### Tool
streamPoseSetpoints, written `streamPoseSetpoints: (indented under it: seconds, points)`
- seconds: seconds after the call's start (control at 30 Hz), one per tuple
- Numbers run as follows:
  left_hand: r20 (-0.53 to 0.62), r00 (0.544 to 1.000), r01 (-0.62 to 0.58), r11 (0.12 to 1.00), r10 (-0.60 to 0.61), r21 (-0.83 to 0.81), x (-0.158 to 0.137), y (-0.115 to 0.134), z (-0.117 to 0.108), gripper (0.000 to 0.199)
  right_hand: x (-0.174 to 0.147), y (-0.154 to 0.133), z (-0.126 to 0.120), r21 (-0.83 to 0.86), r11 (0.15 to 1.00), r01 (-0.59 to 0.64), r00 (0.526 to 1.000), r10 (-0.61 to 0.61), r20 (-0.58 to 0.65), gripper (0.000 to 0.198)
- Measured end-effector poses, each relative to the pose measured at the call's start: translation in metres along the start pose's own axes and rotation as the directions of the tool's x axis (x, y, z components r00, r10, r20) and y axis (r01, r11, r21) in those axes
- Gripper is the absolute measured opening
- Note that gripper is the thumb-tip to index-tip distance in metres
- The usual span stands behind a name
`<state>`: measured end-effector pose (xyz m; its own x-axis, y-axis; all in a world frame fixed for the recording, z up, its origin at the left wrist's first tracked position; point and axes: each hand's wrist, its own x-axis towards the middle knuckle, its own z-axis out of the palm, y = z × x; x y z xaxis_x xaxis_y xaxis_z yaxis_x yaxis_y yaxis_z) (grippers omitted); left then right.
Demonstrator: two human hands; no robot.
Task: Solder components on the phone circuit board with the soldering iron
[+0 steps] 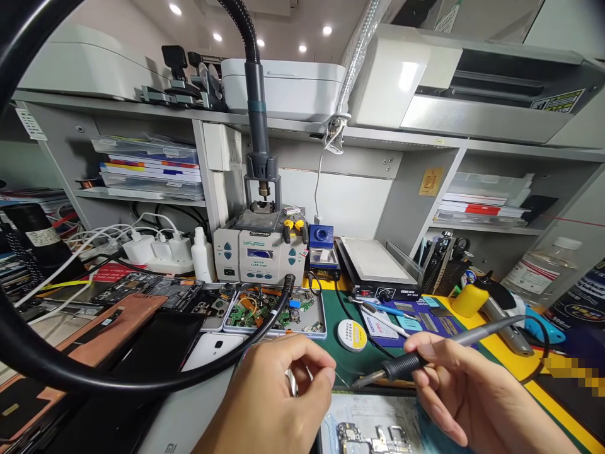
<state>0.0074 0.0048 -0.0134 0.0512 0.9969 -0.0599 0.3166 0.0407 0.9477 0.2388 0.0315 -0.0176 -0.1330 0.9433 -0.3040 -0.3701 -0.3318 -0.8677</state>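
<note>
In my right hand point(449, 372) is a soldering iron point(406, 364), held like a pen with its metal tip pointing left. My left hand point(283, 384) is closed in a pinch on a thin solder wire point(342, 378), whose free end reaches toward the iron's tip; whether they touch I cannot tell. Below both hands, a phone circuit board point(373, 440) lies on a pale work surface point(373, 410), partly cut off by the lower edge. A round white and yellow tin point(352, 335) stands just beyond the iron's tip.
A thick black hose point(118, 383) loops across the left side from the hot-air station point(259, 249). Behind my left hand sits a tray of circuit boards point(322, 309). A flat heating plate point(378, 258), a yellow bottle point(470, 298) and the iron's cord point(548, 340) are to the right.
</note>
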Motion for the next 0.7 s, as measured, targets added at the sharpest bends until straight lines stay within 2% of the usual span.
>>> streamPoseSetpoints:
  seconds: [0.27,0.7]
  points:
    - [-0.025,0.999,-0.048,0.998,0.049,0.038,-0.0003,-0.0012,0.0015,0.023,0.0002,-0.0005,0.0012,0.006,1.0,0.003,1.0,-0.003,-0.005,0.008]
    - [0.014,0.997,-0.073,0.997,0.072,0.038,-0.0004,-0.0006,-0.0001,0.025,-0.0002,-0.0008,0.0012,0.023,1.0,0.005,1.0,-0.005,0.008,0.008]
